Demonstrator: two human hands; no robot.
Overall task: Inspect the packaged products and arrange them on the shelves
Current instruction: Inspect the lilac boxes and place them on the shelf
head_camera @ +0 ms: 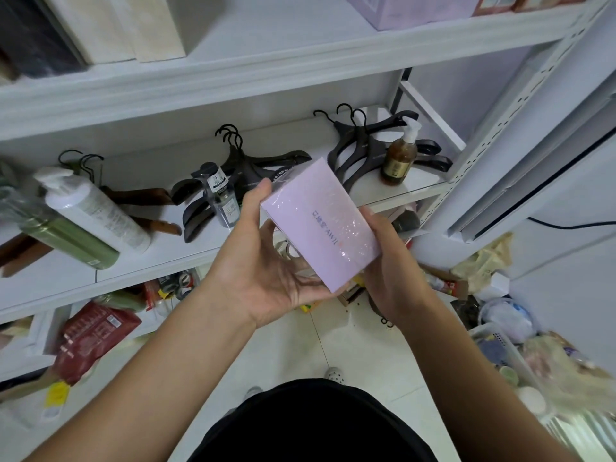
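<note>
Between the left hand (pixel 263 261) cupping its side and the right hand (pixel 391 271) curled round its other side sits the shiny lilac film-wrapped cardboard box (pixel 320 225), so turn it slowly, gripping the edges, and check each face.

Hangers (pixel 253 168), bottles (pixel 96 211) crowd middle shelf (pixel 173 253), front strip seemingly bare

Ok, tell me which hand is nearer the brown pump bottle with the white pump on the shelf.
Right. The right hand grips the shrink-wrapped lilac cardboard box just in front of the brown pump bottle; the left hand holds the box's other side, farther left.
</note>
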